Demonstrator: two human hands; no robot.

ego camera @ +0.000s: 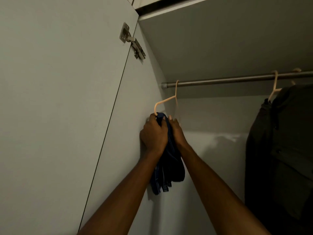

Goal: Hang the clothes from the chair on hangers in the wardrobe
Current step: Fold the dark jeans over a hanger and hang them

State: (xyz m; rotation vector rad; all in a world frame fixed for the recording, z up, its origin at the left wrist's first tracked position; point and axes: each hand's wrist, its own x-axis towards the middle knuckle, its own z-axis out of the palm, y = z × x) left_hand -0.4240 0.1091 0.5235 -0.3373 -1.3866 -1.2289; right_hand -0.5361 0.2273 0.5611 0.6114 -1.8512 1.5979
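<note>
Dim wardrobe, rod (237, 79) overhead: both hands settling a dark cloth (169, 160) on a hanger (165, 100).
Left hand (153, 133) and right hand (177, 131) each grip the cloth just below the hanger's bend; I'd spread it evenly so it won't slip.

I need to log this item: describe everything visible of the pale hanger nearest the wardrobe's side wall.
The pale hanger looks like thin peach plastic. Its hook sits over the metal rail near the rail's left end, and it hangs tilted. A dark blue checked garment is bunched at its lower end, where both hands, left hand and right hand, grip. Its lower part is hidden.
</note>
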